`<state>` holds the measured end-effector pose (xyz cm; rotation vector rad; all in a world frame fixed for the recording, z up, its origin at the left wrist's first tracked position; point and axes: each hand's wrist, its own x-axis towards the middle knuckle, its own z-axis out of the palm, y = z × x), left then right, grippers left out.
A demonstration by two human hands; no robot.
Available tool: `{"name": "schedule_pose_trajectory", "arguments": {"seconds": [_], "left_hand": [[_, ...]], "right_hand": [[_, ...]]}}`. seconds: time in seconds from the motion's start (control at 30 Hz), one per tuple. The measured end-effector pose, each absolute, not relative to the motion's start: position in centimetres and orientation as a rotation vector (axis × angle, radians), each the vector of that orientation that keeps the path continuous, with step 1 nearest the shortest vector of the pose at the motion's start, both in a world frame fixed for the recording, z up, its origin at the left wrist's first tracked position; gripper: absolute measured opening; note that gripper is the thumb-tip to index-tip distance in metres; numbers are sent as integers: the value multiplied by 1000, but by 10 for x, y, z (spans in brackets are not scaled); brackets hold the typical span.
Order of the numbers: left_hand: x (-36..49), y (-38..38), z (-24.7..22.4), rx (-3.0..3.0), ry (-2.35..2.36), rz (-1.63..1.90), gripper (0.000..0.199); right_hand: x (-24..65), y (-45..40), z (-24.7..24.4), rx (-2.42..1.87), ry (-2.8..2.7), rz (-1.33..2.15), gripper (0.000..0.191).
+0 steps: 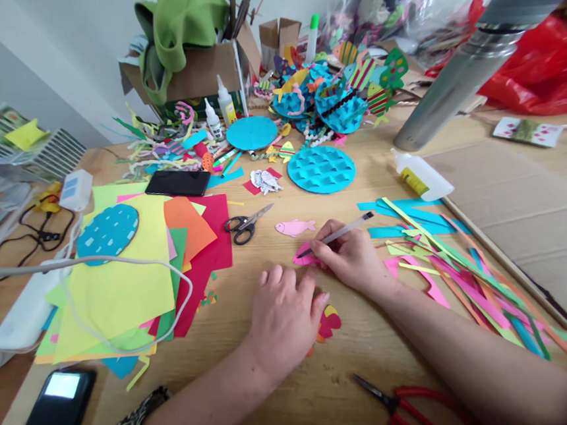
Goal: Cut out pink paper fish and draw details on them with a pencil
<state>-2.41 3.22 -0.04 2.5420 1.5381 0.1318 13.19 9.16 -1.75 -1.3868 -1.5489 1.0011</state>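
In the head view my right hand grips a slim grey pen, its tip touching a small bright-pink paper fish on the table. That hand partly covers the fish. My left hand lies palm down with the fingers loosely spread, its index fingertip close to the fish's lower edge; whether it touches cannot be seen. Just above is a paler pink paper fish. Black-handled scissors lie to the left of it. Red and yellow paper scraps sit beside my left thumb.
Coloured paper sheets and a white cable lie left. Paper strips, a glue bottle and a steel flask are right. Red-handled scissors lie in front. Blue discs and paper fish decorations are behind.
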Motion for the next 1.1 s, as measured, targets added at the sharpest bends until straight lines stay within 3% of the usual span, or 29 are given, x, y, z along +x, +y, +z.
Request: {"name": "schedule_pose_trajectory", "arguments": {"seconds": [1.1], "left_hand": [[-24, 33, 0, 2545, 1543, 140, 34]], "right_hand": [[130, 91, -15, -1409, -1545, 991, 11]]}}
